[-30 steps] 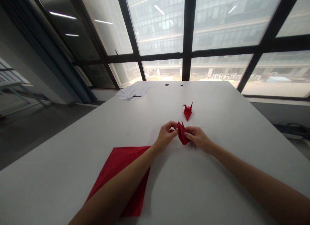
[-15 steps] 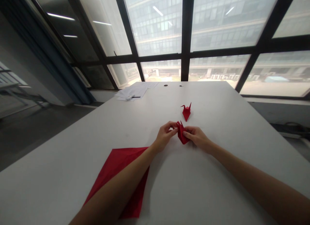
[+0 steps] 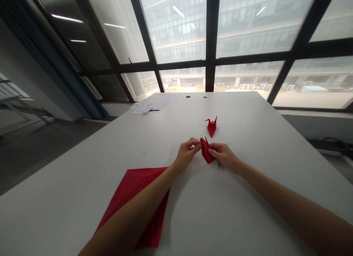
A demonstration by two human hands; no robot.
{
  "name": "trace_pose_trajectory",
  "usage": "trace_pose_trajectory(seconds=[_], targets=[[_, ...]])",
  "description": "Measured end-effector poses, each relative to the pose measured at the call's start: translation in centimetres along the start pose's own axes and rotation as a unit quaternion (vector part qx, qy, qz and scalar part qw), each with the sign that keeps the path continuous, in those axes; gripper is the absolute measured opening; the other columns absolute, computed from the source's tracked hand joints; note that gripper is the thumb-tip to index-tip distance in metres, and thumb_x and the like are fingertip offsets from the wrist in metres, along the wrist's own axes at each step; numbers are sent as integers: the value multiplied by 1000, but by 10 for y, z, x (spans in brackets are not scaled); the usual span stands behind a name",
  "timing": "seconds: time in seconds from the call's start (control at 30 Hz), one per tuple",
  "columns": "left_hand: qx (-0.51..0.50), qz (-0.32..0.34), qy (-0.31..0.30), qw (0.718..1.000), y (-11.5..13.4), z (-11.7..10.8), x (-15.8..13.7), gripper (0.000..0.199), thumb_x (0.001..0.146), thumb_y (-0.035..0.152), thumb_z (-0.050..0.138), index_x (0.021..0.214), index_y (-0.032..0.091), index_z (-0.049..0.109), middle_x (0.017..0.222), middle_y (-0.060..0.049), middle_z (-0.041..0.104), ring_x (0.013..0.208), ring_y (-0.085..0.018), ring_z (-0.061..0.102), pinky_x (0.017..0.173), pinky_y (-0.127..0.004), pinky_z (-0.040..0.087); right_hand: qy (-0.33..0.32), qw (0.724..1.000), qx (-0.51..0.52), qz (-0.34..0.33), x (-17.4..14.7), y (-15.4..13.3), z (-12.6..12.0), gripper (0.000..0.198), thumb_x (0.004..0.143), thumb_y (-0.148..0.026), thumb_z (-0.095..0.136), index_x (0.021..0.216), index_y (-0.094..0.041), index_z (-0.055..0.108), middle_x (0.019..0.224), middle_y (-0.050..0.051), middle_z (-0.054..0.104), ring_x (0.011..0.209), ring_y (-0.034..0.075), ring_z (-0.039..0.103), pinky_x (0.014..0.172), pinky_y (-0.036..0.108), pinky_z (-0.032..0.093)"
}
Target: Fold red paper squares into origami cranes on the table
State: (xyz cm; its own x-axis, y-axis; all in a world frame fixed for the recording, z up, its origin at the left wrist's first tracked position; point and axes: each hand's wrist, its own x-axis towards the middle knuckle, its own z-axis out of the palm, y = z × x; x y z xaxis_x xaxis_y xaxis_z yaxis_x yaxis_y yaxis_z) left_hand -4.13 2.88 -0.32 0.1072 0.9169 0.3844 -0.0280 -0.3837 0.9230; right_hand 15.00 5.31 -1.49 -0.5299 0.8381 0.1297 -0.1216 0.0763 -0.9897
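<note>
Between my two hands is a red folded paper crane (image 3: 206,152), held just above the white table with its narrow points up. My right hand (image 3: 224,155) is closed on its right side, thumb lying on the near face. The thumb and fingertips of my left hand (image 3: 186,153) pinch at the upper left point of the paper. Beyond them a finished-looking red origami crane (image 3: 211,127) stands on the table. Under my left forearm lies a flat sheet of red paper (image 3: 138,180), partly covered by the arm.
The white table (image 3: 234,208) reaches toward large dark-framed windows (image 3: 211,35). White papers (image 3: 150,103) with a dark pen-like object on them lie at its far left. Two small dark spots are near the far edge. A blue curtain (image 3: 66,68) hangs at the left.
My left thumb and fingertips have closed more tightly at the paper's upper left point. The hands and the folded paper otherwise stay nearly in place; the view has shifted slightly.
</note>
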Motion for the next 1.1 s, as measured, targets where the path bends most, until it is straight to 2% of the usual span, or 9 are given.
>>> trace_pose_trajectory(seconds=[0.2, 0.4, 0.67, 0.97, 1.1], targets=[[-4, -8, 4, 1000, 3, 1, -2, 21, 81, 36, 75, 82, 15, 70, 91, -5, 63, 86, -17, 56, 78, -27, 46, -10, 1000, -29, -4, -1, -1, 4, 39, 78, -47, 73, 100, -16, 72, 88, 5, 72, 76, 19, 62, 69, 31, 48], [-20, -11, -4, 1000, 0, 2, -3, 20, 78, 30, 76, 86, 16, 64, 86, -3, 62, 82, -16, 56, 76, -27, 46, -16, 998, -56, -15, 0, 1, 4, 37, 80, -46, 71, 100, -15, 72, 86, 5, 71, 73, 18, 60, 66, 29, 46], [-39, 1, -23, 999, 0, 0, -1, 23, 81, 34, 76, 83, 16, 63, 92, -4, 61, 86, -16, 56, 79, -27, 45, -10, 1000, -19, -6, 0, 5, 0, 37, 80, -48, 72, 98, -15, 73, 83, 4, 71, 68, 15, 59, 63, 27, 46], [-14, 10, 1, 1000, 0, 1, -2, 21, 81, 34, 78, 89, 18, 67, 102, -6, 61, 90, -16, 57, 81, -28, 47, -1, 1000, -2, 5, 0, 1, 1, 40, 78, -50, 73, 99, -16, 73, 83, 5, 71, 68, 16, 59, 63, 28, 46], [6, 21, 24, 999, -3, 2, -2, 21, 78, 33, 79, 81, 17, 66, 98, -5, 60, 87, -15, 57, 74, -26, 47, 15, 1000, -8, -9, -1, 0, 2, 39, 78, -50, 73, 96, -16, 72, 83, 4, 71, 69, 16, 59, 63, 28, 46]])
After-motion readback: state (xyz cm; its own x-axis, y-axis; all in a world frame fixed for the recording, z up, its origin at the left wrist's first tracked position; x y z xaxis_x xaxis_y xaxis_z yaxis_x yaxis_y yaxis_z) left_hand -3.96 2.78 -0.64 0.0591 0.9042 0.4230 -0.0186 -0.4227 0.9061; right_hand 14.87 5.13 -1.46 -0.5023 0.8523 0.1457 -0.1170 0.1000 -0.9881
